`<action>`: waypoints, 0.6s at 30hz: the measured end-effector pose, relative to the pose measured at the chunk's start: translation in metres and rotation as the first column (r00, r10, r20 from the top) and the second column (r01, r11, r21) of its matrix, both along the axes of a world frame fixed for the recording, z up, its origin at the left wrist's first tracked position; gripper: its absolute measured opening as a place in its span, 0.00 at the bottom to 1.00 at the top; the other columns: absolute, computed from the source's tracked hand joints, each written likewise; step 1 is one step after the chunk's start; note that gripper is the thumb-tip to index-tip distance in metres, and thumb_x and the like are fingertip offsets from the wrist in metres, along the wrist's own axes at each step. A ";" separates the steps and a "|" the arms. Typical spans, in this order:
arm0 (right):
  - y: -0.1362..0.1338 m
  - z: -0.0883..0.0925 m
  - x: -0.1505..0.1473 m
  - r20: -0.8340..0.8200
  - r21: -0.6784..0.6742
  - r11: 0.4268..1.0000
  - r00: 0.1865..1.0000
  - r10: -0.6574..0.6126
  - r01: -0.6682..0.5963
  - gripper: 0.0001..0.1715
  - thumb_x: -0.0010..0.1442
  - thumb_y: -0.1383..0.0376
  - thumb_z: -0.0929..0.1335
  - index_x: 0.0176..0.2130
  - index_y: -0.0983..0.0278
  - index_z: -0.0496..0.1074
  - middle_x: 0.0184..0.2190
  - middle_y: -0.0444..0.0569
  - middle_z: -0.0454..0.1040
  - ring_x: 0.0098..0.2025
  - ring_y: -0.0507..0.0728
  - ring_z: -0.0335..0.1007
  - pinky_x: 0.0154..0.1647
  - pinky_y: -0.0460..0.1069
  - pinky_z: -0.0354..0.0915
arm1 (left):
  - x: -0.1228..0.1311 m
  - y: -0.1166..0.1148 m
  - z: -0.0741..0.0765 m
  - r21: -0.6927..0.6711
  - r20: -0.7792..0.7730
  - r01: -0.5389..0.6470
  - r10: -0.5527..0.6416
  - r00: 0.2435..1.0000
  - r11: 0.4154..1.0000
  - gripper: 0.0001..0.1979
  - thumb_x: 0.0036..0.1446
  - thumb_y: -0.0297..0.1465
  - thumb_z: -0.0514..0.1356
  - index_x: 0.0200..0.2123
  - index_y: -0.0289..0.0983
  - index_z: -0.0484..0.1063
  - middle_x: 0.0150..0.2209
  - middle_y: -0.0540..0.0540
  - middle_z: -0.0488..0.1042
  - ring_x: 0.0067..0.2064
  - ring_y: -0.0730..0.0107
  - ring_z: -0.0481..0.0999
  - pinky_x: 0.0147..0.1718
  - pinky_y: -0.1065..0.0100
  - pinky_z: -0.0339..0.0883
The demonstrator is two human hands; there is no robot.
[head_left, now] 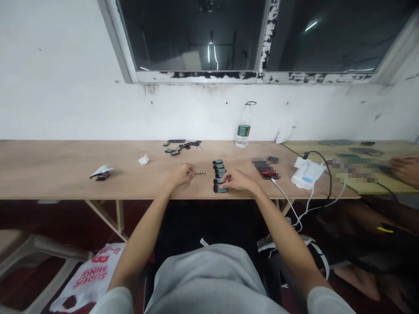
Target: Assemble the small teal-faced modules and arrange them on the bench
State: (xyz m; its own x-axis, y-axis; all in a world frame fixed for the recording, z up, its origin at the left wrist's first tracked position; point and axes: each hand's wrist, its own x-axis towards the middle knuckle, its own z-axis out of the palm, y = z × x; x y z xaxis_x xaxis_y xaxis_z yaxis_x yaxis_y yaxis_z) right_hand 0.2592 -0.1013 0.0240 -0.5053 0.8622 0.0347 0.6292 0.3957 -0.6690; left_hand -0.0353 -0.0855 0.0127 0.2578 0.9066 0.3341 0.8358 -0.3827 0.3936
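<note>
Blurred: a dark thing by the white cord is too fuzzy to name, and so is a wide patch on the yellow bench.
Too small: the tiny bits in a row are too small to tell what they are.
Hidden: the left hand hides what is at its fingertips, and the right hand covers part of the dark blocks.
Cut off: the edge cuts off another person's hand and the white bag.
</note>
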 end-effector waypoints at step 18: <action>0.002 0.006 -0.003 -0.412 0.168 0.986 0.909 0.070 0.000 0.17 0.60 0.54 0.71 0.39 0.66 0.80 0.37 0.53 0.82 0.39 0.60 0.77 0.42 0.51 0.70 | 0.060 -0.050 0.036 0.171 0.150 0.330 -0.355 0.922 0.928 0.07 0.59 0.34 0.66 0.38 0.39 0.82 0.42 0.45 0.83 0.40 0.62 0.82 0.43 0.65 0.75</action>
State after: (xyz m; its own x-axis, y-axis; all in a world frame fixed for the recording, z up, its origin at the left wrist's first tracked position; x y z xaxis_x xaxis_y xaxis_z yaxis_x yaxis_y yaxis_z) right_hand 0.2566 -0.0989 0.0299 -0.4446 0.8092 0.3841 0.2921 0.5364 -0.7918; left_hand 0.0244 -0.1353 0.0490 0.4698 0.7139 0.5192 0.5659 -0.6950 0.4435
